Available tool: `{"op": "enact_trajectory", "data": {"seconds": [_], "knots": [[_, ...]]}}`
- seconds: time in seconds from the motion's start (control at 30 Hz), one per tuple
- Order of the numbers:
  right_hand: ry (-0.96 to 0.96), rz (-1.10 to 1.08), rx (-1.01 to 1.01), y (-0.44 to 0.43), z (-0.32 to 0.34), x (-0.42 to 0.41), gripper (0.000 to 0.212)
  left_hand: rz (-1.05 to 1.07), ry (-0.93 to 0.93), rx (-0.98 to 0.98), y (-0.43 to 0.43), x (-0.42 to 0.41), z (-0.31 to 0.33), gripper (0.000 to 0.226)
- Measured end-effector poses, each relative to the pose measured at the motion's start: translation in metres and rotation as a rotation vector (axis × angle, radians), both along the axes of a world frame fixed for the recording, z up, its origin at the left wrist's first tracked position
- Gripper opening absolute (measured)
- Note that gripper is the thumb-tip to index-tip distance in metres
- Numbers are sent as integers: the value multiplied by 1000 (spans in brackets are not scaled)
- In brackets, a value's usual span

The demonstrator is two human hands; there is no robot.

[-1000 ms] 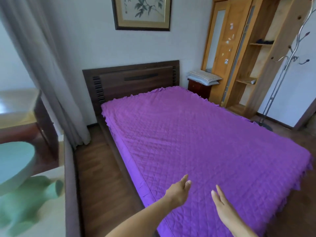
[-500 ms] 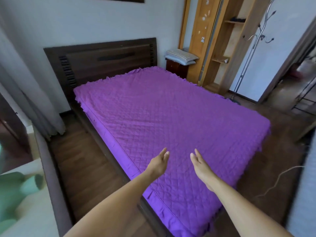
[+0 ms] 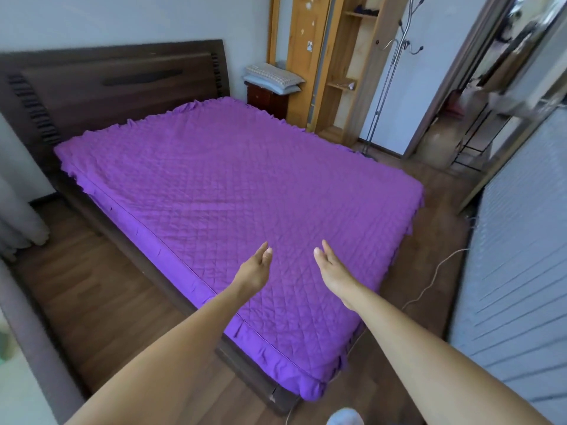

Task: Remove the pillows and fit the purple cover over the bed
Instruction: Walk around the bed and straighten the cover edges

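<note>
Hovering with wide empty grip, left hand (image 3: 254,269) and right hand (image 3: 329,268) overhang purple cover (image 3: 230,185) (pillows (image 3: 273,78) seemingly on nightstand (image 3: 265,99)).

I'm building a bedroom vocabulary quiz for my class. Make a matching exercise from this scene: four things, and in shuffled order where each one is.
Things:
1. purple cover
2. pillows
3. coat stand
4. white cable

Places:
a. stacked on the nightstand
b. trailing on the floor
c. spread over the bed
d. upright beside the shelves

Pairs: 1-c, 2-a, 3-d, 4-b
</note>
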State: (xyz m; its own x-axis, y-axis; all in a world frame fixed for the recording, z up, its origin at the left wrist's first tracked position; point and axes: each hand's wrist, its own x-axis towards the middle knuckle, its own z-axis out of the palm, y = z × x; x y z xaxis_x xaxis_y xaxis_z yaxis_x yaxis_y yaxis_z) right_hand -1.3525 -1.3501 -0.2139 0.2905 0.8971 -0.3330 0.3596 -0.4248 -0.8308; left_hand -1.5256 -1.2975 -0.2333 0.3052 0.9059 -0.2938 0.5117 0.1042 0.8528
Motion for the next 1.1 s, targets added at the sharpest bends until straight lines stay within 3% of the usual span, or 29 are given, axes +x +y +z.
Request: {"op": "enact_trajectory", "data": {"seconds": [0.3, 0.67, 0.83, 1.1], "knots": [[-43, -36, -34, -14, 0, 28, 58, -50, -37, 0, -2, 38, -7, 51], [-32, -112, -39, -20, -1, 116, 57, -169, -21, 17, 0, 145, -6, 51], [2, -158, -40, -21, -10, 194, 57, -212, 24, 3, 13, 225, -27, 51], [45, -252, 23, -18, -20, 386, 55, -271, 120, 68, 37, 423, -28, 49]]}}
